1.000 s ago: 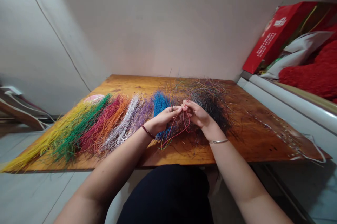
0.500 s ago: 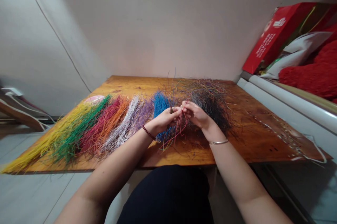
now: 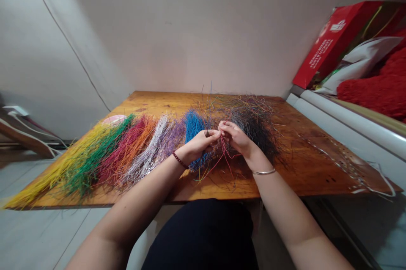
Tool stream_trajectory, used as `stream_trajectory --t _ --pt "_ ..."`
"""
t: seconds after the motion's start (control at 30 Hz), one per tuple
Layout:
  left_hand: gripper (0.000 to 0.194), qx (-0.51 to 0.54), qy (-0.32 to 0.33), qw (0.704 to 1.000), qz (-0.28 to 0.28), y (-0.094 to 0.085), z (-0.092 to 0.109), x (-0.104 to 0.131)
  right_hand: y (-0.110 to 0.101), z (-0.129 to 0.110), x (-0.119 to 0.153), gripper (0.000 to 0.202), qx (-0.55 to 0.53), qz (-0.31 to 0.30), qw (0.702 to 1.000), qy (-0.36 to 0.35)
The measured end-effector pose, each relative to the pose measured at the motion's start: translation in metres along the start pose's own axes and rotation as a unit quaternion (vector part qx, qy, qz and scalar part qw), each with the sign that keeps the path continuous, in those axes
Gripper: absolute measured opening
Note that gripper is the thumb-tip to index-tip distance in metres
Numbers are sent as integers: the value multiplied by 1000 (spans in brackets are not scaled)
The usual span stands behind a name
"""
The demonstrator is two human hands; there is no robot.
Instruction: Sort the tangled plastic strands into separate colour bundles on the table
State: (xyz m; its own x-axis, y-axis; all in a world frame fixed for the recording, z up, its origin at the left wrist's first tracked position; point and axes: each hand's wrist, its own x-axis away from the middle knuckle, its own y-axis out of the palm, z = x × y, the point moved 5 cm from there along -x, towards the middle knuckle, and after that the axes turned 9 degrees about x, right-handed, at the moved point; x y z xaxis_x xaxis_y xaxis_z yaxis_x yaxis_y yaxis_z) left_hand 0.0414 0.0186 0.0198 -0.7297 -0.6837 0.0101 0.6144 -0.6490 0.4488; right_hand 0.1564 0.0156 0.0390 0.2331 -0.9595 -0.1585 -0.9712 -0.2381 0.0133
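My left hand (image 3: pixel 204 142) and my right hand (image 3: pixel 234 136) meet above the table, fingertips pinched together. Both are closed on thin red wires (image 3: pixel 224 151), whose loose ends hang and fan out below the fingers. A few dark strands also stick up by the left hand. Under and left of that hand lies a bundle of blue wires (image 3: pixel 194 125). Close beyond the right hand spreads a tangled heap of black and grey wires (image 3: pixel 253 126). Exactly how the strands cross between my fingertips is too small to make out.
Bundles of yellow (image 3: pixel 63 160), green (image 3: pixel 98 155), crimson, orange, white (image 3: pixel 149 147) and purple wires lie side by side on the wooden table (image 3: pixel 304 168). A pink dish (image 3: pixel 114 119) sits behind them. White cord lies at right, near a red box (image 3: pixel 333 41).
The hanging red wires have spread apart and swung, with one end now reaching right below the right hand. Both hands stay nearly in the same place.
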Motion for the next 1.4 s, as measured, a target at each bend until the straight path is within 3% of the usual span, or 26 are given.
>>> stream_trajectory --t 0.53,1.0,1.4 --pt "42 -13 -1 1000 7 3 4 1 -7 -2 -3 34 2 51 998 -40" --pt "52 -90 12 996 -27 10 6 3 -28 -13 -2 35 -42 154 984 -75" --pt "44 -112 10 993 -37 9 4 0 -57 -7 -5 33 -88 270 953 -103"
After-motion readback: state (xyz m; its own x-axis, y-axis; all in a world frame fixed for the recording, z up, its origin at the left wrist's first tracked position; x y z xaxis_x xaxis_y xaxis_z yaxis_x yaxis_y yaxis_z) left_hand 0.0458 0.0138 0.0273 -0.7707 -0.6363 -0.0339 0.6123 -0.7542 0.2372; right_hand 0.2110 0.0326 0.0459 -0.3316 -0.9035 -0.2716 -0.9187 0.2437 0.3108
